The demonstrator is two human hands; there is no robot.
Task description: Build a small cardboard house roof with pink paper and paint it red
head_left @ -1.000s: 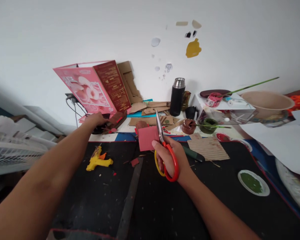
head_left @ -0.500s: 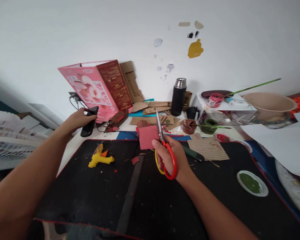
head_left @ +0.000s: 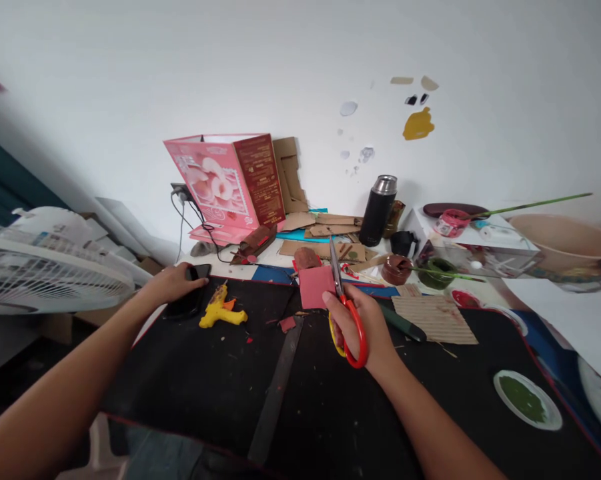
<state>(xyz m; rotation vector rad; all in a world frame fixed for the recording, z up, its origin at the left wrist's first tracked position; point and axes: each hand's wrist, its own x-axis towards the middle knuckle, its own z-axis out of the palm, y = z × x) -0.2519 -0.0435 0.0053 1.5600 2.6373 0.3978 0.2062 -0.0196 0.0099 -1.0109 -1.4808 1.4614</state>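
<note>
At the mat's left back corner, my left hand (head_left: 173,283) has its thumb and fingers closed on a black phone (head_left: 184,307), which lies low at the mat's edge. My right hand (head_left: 364,323) grips scissors (head_left: 359,350) with red and yellow handles, blades pointing away from me. Between its thumb and fingers it also pinches a square red card (head_left: 316,288) beside the blades. A yellow glue gun (head_left: 223,311) lies right of the phone. Below the card are a small red scrap (head_left: 287,325) and a dark ruler-like strip (head_left: 277,393).
A pink box (head_left: 215,187), cardboard pieces (head_left: 325,248) and a black flask (head_left: 379,212) stand at the back. Paint jars (head_left: 396,269), corrugated cardboard (head_left: 433,319), a green-handled tool (head_left: 403,325) and a lid of green paint (head_left: 526,400) are to the right. A fan (head_left: 55,270) stands left.
My left hand has lowered the phone from near the pink box to the mat's edge. The view has swung left, so everything sits farther right. My right hand keeps its hold.
</note>
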